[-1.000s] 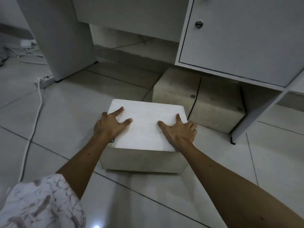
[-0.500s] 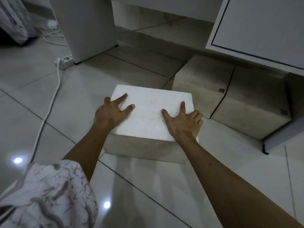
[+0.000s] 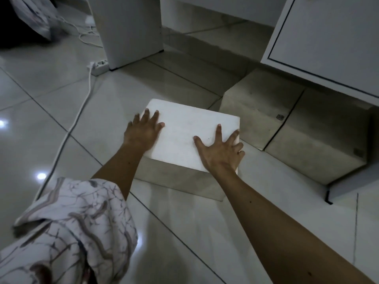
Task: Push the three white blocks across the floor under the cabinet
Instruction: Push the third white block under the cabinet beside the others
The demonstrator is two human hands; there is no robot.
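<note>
Near white block [image 3: 184, 138] sits on the tiled floor [image 3: 61, 99], out in the open, just left/near of the cabinet [image 3: 328, 42]. Both hands lie flat on its top face. Left hand [image 3: 143, 132]: palm down on the top's left edge, fingers spread & straight, thumb pointing right across the top; released, grasping nothing, just pressing on. Right hand [image 3: 221, 150]: palm on the near-right corner, fingers splayed toward the far-right edge, little finger side hanging over the right edge; also released, nothing clenched.

2 more blocks sit side by side at the right, partly under the cabinet's bottom edge. Middle block [image 3: 256, 111] is at the far-right of the near block; can't tell whether their corners touch or there's a thin gap. Right block [image 3: 320, 140] is tight against the middle one, dark seam between them, its right side next to the cabinet's leg [image 3: 348, 187]. Each of those 2 has a small dark square mark on its near face.

Cabinet door is closed; whatever's inside is hidden.

Far left: white upright panel [image 3: 127, 31] standing on the floor, w/ a white power strip [image 3: 98, 66] at its foot. A white cable [image 3: 67, 136] runs from the strip toward the near left. More white cords [image 3: 82, 33] lie far left beside patterned fabric [image 3: 34, 19]. Patterned sleeve [image 3: 67, 232] covers the left upper arm, near left.
</note>
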